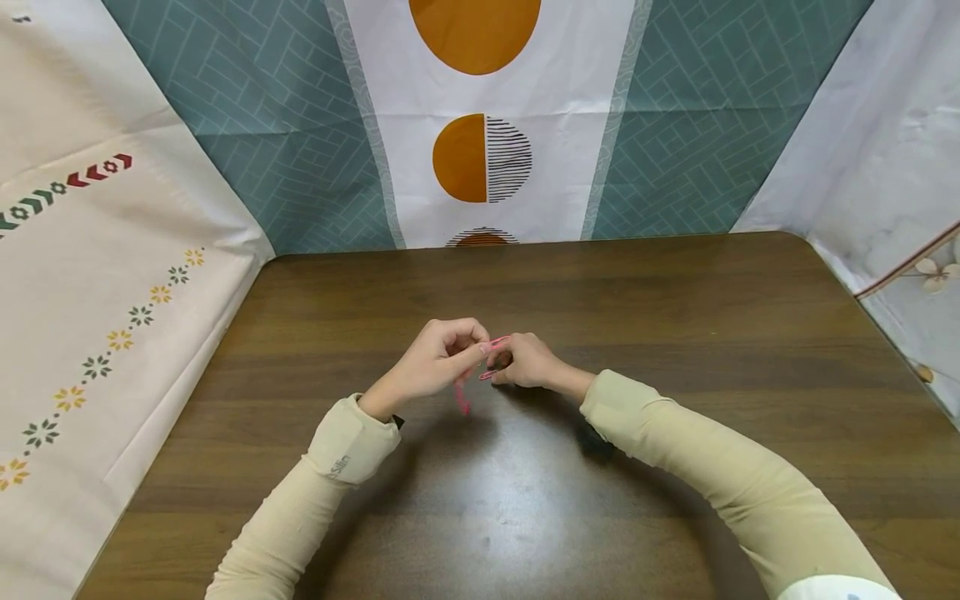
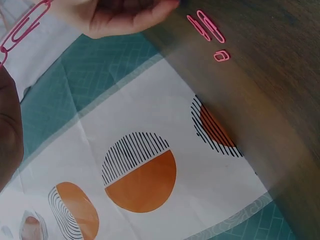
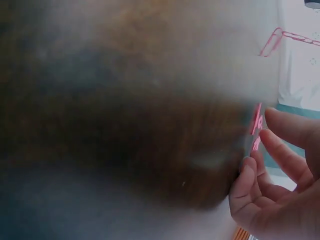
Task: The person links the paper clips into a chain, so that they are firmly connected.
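My left hand (image 1: 442, 357) pinches a chain of linked pink paper clips (image 1: 461, 396), whose lower part dangles below the fingers. In the left wrist view one pink paper clip (image 2: 22, 30) of the chain sticks out past the thumb (image 2: 7, 125); the same end clip (image 3: 272, 42) shows at the upper right in the right wrist view. Just to the right, my right hand (image 1: 528, 362) is low over the table beside loose pink paper clips (image 1: 487, 375). Its fingers are bent and apart, and nothing is seen between them. Several loose clips (image 2: 212, 27) lie near its fingertips.
The brown wooden table (image 1: 675, 317) reaches back to a patterned cloth (image 1: 487, 158) hung behind it. More cloth hangs on the left (image 1: 112, 292) and right (image 1: 877, 142). Both forearms cast shadows on the tabletop.
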Action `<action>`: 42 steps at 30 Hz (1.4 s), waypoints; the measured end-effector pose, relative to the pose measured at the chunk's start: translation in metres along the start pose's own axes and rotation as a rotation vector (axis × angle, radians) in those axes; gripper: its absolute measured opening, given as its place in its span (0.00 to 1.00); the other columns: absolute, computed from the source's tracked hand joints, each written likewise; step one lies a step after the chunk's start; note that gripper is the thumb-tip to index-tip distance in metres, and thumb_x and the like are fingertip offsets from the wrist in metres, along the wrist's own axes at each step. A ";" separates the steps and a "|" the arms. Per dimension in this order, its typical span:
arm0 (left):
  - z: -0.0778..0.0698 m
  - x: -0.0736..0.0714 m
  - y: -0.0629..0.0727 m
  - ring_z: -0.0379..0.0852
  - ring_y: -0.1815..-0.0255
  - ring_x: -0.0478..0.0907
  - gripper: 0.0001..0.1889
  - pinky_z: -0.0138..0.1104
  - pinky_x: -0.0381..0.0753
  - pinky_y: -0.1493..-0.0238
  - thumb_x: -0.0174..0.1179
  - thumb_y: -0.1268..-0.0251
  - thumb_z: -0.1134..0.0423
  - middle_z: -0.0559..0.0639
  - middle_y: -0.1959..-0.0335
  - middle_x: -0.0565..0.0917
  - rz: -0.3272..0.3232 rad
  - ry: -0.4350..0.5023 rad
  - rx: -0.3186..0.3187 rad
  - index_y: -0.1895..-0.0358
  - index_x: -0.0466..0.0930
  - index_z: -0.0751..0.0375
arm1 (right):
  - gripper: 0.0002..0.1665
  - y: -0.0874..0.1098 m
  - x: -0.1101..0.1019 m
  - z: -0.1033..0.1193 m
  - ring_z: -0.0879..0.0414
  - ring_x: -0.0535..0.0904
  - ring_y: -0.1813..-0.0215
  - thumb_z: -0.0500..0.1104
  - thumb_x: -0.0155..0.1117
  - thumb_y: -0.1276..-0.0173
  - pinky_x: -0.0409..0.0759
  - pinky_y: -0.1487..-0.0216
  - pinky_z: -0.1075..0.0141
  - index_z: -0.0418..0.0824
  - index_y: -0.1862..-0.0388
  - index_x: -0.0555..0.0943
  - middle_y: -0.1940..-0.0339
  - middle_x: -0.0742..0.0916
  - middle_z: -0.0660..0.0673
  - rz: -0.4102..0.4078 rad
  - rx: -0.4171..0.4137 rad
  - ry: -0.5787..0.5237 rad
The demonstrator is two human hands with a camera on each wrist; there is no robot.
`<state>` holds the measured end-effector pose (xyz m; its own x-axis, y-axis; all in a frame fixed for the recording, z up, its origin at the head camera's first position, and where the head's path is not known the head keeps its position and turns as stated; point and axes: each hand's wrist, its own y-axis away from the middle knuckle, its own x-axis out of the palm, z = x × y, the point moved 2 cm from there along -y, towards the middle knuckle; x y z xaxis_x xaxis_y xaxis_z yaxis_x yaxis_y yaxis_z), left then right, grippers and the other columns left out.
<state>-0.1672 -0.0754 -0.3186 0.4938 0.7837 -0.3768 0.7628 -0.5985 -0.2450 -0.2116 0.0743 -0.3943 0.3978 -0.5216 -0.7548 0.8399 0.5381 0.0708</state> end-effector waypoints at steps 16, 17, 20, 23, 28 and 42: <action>0.003 0.003 0.000 0.52 0.90 0.66 0.07 0.29 0.61 0.88 0.53 0.36 0.70 0.50 0.90 0.69 0.051 -0.001 -0.022 0.73 0.75 0.63 | 0.10 0.005 0.007 0.006 0.60 0.69 0.76 0.36 0.71 0.50 0.67 0.75 0.70 0.42 0.85 0.80 0.78 0.78 0.51 0.022 -0.019 0.149; 0.003 0.003 0.000 0.52 0.90 0.66 0.06 0.30 0.61 0.88 0.53 0.36 0.70 0.50 0.90 0.69 0.053 -0.001 -0.021 0.72 0.75 0.63 | 0.10 0.005 0.007 0.006 0.60 0.69 0.76 0.35 0.70 0.49 0.66 0.75 0.71 0.42 0.85 0.80 0.78 0.78 0.51 0.025 -0.029 0.148; 0.004 0.003 -0.001 0.54 0.90 0.66 0.06 0.30 0.62 0.87 0.53 0.36 0.70 0.50 0.89 0.69 0.055 0.000 -0.022 0.72 0.75 0.64 | 0.11 0.007 0.003 0.003 0.61 0.67 0.77 0.35 0.69 0.48 0.65 0.76 0.71 0.41 0.86 0.79 0.80 0.77 0.51 0.019 -0.040 0.123; 0.004 0.004 -0.001 0.55 0.89 0.67 0.06 0.30 0.63 0.87 0.53 0.37 0.71 0.50 0.89 0.69 0.052 -0.006 -0.038 0.72 0.75 0.65 | 0.11 0.010 -0.003 0.000 0.63 0.66 0.80 0.34 0.67 0.46 0.64 0.78 0.73 0.40 0.85 0.79 0.83 0.76 0.52 0.016 -0.030 0.060; 0.003 0.006 -0.001 0.59 0.89 0.68 0.05 0.29 0.65 0.86 0.52 0.37 0.73 0.50 0.89 0.69 0.045 -0.021 -0.079 0.72 0.75 0.66 | 0.07 0.017 -0.015 -0.006 0.63 0.68 0.82 0.32 0.66 0.46 0.67 0.79 0.73 0.38 0.81 0.79 0.86 0.78 0.51 0.002 0.001 -0.054; 0.015 0.009 -0.005 0.57 0.89 0.69 0.05 0.29 0.64 0.86 0.53 0.37 0.72 0.49 0.89 0.69 0.047 -0.011 -0.073 0.71 0.75 0.66 | 0.04 0.038 -0.042 -0.008 0.58 0.73 0.74 0.30 0.61 0.43 0.72 0.71 0.67 0.36 0.72 0.82 0.74 0.84 0.43 -0.019 -0.002 -0.201</action>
<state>-0.1725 -0.0684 -0.3339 0.5251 0.7530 -0.3965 0.7677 -0.6202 -0.1612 -0.1995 0.1221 -0.3651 0.4482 -0.6532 -0.6103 0.8472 0.5283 0.0568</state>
